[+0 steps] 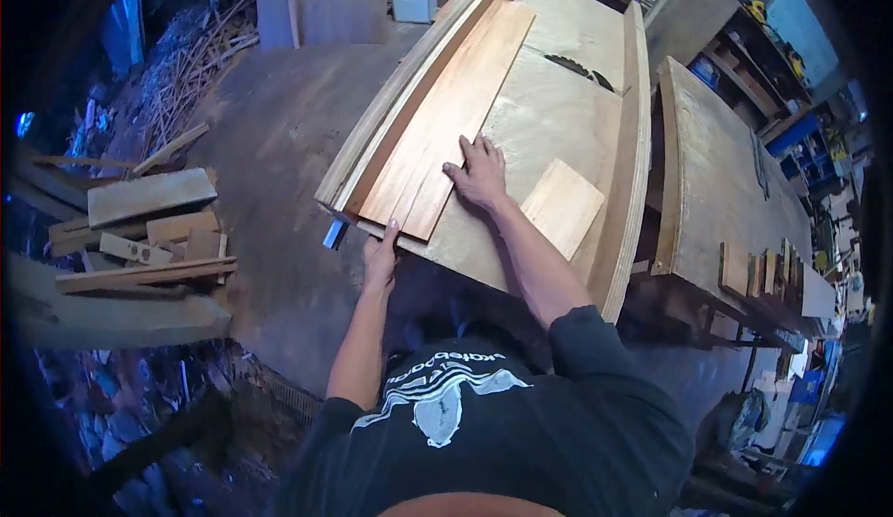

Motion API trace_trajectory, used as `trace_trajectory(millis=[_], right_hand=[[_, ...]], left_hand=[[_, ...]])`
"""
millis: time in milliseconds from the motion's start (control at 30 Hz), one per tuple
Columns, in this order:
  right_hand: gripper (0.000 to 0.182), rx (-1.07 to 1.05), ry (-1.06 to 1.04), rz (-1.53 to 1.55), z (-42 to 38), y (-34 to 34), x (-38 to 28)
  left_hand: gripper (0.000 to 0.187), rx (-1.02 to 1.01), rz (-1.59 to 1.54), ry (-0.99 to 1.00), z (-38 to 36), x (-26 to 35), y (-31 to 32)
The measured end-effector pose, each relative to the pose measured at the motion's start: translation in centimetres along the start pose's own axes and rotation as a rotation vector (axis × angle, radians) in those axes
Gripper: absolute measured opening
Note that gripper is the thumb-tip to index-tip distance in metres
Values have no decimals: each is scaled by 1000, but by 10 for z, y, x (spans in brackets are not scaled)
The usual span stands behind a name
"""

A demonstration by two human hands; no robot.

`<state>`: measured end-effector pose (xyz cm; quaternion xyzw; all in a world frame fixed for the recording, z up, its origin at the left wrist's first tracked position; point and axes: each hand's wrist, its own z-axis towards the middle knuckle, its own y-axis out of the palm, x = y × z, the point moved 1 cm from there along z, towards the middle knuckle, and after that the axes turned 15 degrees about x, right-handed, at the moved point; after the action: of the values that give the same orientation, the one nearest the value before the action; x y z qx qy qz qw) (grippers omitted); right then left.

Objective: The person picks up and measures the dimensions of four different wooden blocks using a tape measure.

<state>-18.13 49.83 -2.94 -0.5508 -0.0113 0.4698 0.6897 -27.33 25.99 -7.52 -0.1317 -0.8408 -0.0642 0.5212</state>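
Observation:
A long wooden board [446, 112] lies flat on a plywood sled [521, 126], along its left fence [409, 80]. My left hand [379, 256] grips the board's near end, thumb on top and fingers mostly hidden below. Spread fingers of my right hand [478, 174] rest on the board's right edge, holding nothing. To the right of that hand lies a shorter wooden piece [563, 208], apart from the board. A dark circular saw blade [567, 66] pokes up through the sled farther ahead, right of the board.
The sled's right fence [634, 145] runs beside my right arm. Beyond it stands a workbench [716, 145] with several small wood blocks [744, 270] at its near side. Offcuts [153, 201] are piled at left, and a white box [414, 3] sits near the back.

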Motion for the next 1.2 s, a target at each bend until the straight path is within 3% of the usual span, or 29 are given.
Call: trace_trajectory(millis=[133,167,567,700,867,1000,1067,1200], right_hand=[[79,-28,20,11,0,-3,-1],[80,-46,31,17,0,-6,-2],[81,-26,35,19,-2,-2,1],[81,-19,31,25,-1,-3,1],[78,-44,57,22,-1,-9,-4],[79,-25,75,54,-2,-10,-1],[80,-17,89,58,-3,-6,2],[84,-17,102,65,-4,-5,3]], left_hand=[[57,-65,38,-62,2,0,-5],[55,-64,-145,46,5,-11,1],[52,-67,67,-3,3,-1,-5],[56,-74,-51,37,5,-9,-1],[52,62,22,12,4,-10,1],[57,17,74,-30,10,-12,-4],[60,-32,0,75,8,-13,-1],[58,-45,-13,-8,-7,2,2]])
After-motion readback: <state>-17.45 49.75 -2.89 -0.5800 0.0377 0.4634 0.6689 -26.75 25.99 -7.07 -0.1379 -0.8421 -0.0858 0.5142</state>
